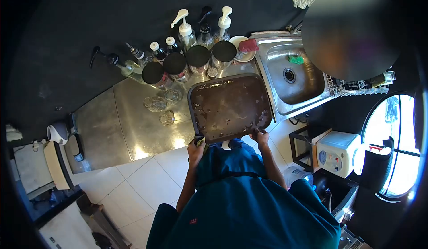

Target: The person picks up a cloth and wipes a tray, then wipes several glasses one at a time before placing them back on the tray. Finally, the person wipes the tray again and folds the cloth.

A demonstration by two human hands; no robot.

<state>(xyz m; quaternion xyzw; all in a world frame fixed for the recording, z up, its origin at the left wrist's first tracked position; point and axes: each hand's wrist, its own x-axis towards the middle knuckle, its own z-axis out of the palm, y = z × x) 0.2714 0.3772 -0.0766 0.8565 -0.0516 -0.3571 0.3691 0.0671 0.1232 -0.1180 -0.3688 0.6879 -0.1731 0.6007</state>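
Tray (229, 107), dark brown, wet and streaked with suds, lies flat on the steel counter (129, 124) just left of the sink (296, 77), its near edge overhanging toward me. Largest to smallest from there: counter, sink with a green scrubber (295, 60) in the basin, then the row of black-lidded jars (187, 61) and pump bottles (185, 30) along the far wall, and three small glasses (162, 106) just left of the tray.

Risk, as I judge it: the tray is slick and only held at its near rim. If I tip or swing it, water runs off onto the floor tiles (142, 177) or my front. A push to the left would knock the glasses; a shove far would hit the jars.

Left hand (196, 148) is closed on the near-left corner, with something yellowish pinched against the rim, maybe a sponge; too small to tell. Right hand (260, 136) grips the near-right edge, fingers curled over it.
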